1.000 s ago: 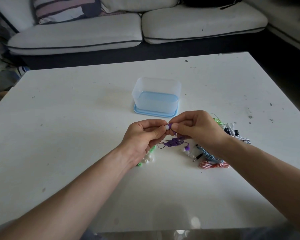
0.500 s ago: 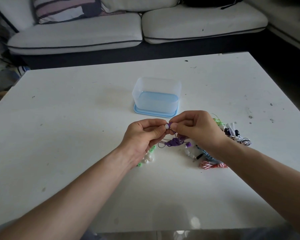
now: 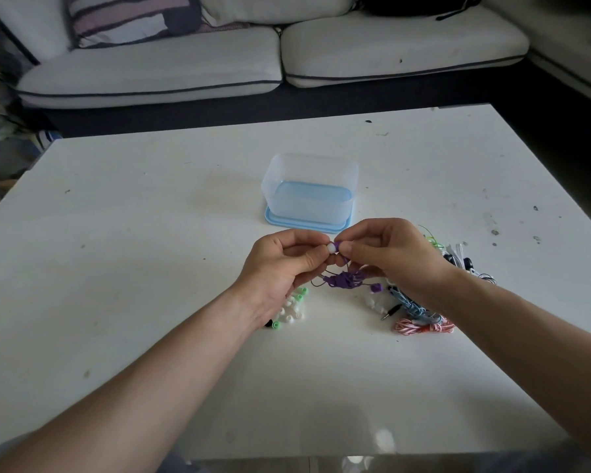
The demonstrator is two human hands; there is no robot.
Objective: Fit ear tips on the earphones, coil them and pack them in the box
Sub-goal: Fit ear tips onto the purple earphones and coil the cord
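Note:
My left hand (image 3: 280, 268) pinches a white ear tip (image 3: 331, 247) against a purple earbud (image 3: 337, 246), which my right hand (image 3: 393, 257) holds between thumb and fingers. The purple earphone cable (image 3: 343, 280) hangs below my hands in a loose bundle, its other bud (image 3: 376, 288) dangling near the table. A clear plastic box (image 3: 309, 192) stands on its light blue lid just beyond my hands. Loose white and green ear tips (image 3: 292, 310) lie under my left wrist.
Other coiled earphones lie to the right: blue (image 3: 413, 307), red-and-white (image 3: 423, 326), green (image 3: 432, 238) and black-and-white (image 3: 464, 259). A white table (image 3: 151, 268) carries everything. A grey sofa (image 3: 219, 63) stands behind it.
The dangling purple bud has swung slightly left and up. Both hands stay pressed together at the ear tip, almost unmoved.

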